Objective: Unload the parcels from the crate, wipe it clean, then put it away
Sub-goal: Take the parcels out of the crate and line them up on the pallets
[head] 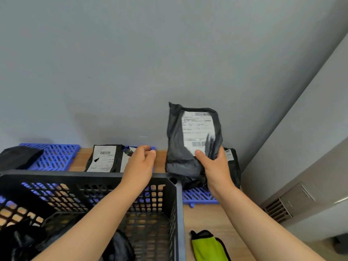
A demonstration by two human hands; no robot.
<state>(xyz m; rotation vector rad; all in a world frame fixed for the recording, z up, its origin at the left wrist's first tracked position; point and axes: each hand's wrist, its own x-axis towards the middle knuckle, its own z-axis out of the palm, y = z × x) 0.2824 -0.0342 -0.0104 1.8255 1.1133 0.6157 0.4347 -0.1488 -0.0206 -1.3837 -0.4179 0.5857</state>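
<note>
We grip the parcel (190, 144) by its lower end in our right hand (214, 167) — long axis upright, label toward us; our left hand (140, 162) hangs loosely curled, empty.

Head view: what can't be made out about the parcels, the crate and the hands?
Held parcel: label print is blurred and too small to read.
Rear parcel: mostly hidden by the held parcel and the right hand.
Crate: contents are cut off at the bottom-left edge and covered by the left forearm.
Left hand: unclear whether its curled fingers pinch anything.
Green cloth: cut off by the bottom edge.
</note>
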